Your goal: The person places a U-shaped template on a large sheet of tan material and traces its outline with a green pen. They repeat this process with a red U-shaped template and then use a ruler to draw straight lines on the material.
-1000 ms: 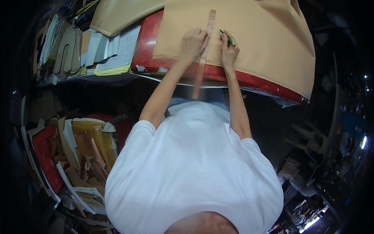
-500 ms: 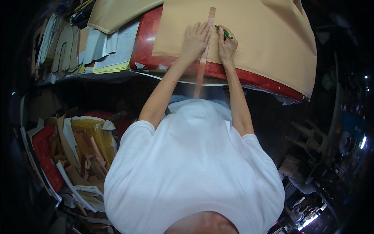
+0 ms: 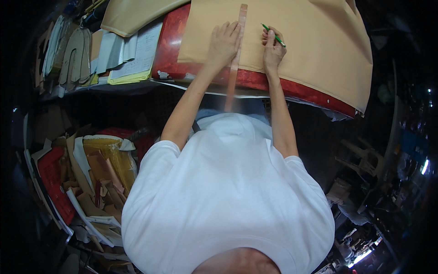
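Note:
A large tan sheet of material (image 3: 315, 50) lies over a red tabletop (image 3: 169, 48). Across it runs a long narrow ruler (image 3: 241, 34), its near end reaching past the table's edge toward my body. My left hand (image 3: 223, 44) lies flat on the sheet with its fingers stretched out, its fingertips against the ruler's left side. To the right of the ruler, my right hand (image 3: 274, 51) grips a green pencil (image 3: 279, 41). The pencil points up and to the left, apart from the ruler; whether its tip touches the sheet I cannot tell.
Left on the table are written papers (image 3: 137, 57), a folded tan piece (image 3: 132, 16) and grey U-shaped templates (image 3: 75, 59). Below them stands a heap of scraps and boards (image 3: 100, 173). A dim plastic stool (image 3: 360, 157) is at the right.
My right hand with the pencil has moved right, away from the ruler. The ruler and my left hand have shifted slightly left.

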A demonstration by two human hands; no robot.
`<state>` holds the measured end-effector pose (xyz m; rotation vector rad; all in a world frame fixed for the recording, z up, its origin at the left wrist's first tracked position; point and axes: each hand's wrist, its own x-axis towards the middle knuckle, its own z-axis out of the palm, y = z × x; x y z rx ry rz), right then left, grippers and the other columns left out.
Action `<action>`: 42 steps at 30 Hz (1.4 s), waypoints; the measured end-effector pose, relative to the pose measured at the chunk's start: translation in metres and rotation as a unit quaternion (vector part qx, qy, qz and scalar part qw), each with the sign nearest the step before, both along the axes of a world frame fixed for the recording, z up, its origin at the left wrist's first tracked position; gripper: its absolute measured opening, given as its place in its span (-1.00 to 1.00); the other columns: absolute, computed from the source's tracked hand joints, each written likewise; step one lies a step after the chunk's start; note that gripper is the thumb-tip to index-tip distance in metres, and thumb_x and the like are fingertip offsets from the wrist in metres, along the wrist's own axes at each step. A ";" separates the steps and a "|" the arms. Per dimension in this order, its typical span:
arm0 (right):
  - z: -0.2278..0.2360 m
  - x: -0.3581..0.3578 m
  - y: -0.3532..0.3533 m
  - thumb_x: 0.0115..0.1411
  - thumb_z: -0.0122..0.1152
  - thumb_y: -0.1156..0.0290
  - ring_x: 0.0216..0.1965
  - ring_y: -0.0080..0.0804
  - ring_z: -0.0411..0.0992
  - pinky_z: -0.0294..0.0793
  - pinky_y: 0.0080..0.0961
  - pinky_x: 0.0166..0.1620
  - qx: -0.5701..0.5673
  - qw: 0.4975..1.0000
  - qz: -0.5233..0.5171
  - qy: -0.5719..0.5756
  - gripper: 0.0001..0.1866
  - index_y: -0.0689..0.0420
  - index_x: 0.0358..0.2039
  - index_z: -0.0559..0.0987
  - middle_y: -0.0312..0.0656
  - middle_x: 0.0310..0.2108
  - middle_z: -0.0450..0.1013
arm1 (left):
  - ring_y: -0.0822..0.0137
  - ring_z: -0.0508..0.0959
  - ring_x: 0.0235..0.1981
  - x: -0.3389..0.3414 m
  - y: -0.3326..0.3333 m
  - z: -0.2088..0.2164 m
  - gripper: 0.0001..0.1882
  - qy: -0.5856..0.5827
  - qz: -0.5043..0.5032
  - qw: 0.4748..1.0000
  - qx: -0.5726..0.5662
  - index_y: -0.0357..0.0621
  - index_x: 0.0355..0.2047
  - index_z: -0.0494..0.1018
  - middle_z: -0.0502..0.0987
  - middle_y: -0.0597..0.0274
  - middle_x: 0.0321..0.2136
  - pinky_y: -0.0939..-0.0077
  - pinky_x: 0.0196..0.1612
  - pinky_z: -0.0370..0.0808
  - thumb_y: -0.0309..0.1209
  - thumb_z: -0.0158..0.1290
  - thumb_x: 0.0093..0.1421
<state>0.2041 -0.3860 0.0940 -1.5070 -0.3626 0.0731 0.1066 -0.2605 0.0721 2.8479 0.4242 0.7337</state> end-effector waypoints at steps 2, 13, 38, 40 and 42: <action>0.001 0.001 -0.002 0.38 0.02 0.35 -0.30 -0.59 0.51 0.53 -0.65 -0.27 0.048 0.999 -0.016 0.008 -0.73 0.28 -0.06 0.51 -0.16 -0.30 0.55 | 0.17 0.25 0.25 -0.002 0.003 0.001 -0.54 0.008 0.008 1.000 0.002 -0.09 0.20 0.32 0.30 0.25 0.23 0.05 0.29 0.11 -0.21 -0.16 0.34; -0.009 -0.002 0.010 0.35 0.09 0.31 -0.40 -0.57 0.49 0.50 -0.61 -0.30 -0.041 0.997 0.032 -0.052 -0.72 0.29 -0.22 0.60 -0.19 -0.41 0.56 | 0.15 0.27 0.22 0.004 -0.005 0.001 -0.55 -0.018 0.011 0.999 0.027 -0.08 0.15 0.37 0.34 0.21 0.19 -0.04 0.24 0.13 -0.18 -0.13 0.32; 0.003 -0.027 0.000 0.33 0.10 0.36 -0.46 -0.49 0.43 0.43 -0.54 -0.35 -0.176 0.951 0.056 -0.249 -0.78 0.28 -0.25 0.59 -0.12 -0.42 0.53 | 0.18 0.28 0.22 0.004 -0.006 -0.001 -0.54 0.001 0.012 1.000 0.028 -0.12 0.15 0.37 0.37 0.28 0.18 -0.12 0.23 0.11 -0.20 -0.14 0.32; 0.005 -0.047 -0.020 0.33 0.10 0.38 -0.46 -0.52 0.43 0.43 -0.55 -0.36 -0.181 0.957 0.076 -0.215 -0.78 0.28 -0.26 0.59 -0.15 -0.43 0.53 | 0.19 0.28 0.21 0.005 -0.006 -0.002 -0.54 -0.017 0.014 0.999 0.033 -0.11 0.15 0.37 0.37 0.28 0.17 -0.11 0.23 0.11 -0.20 -0.14 0.32; 0.006 -0.059 -0.037 0.36 0.06 0.33 -0.46 -0.59 0.44 0.45 -0.61 -0.36 -0.191 0.968 0.114 -0.114 -0.73 0.27 -0.32 0.59 -0.23 -0.45 0.52 | 0.19 0.28 0.22 0.005 -0.006 -0.002 -0.54 -0.012 0.016 0.999 0.031 -0.10 0.16 0.36 0.36 0.29 0.18 -0.11 0.23 0.12 -0.19 -0.14 0.32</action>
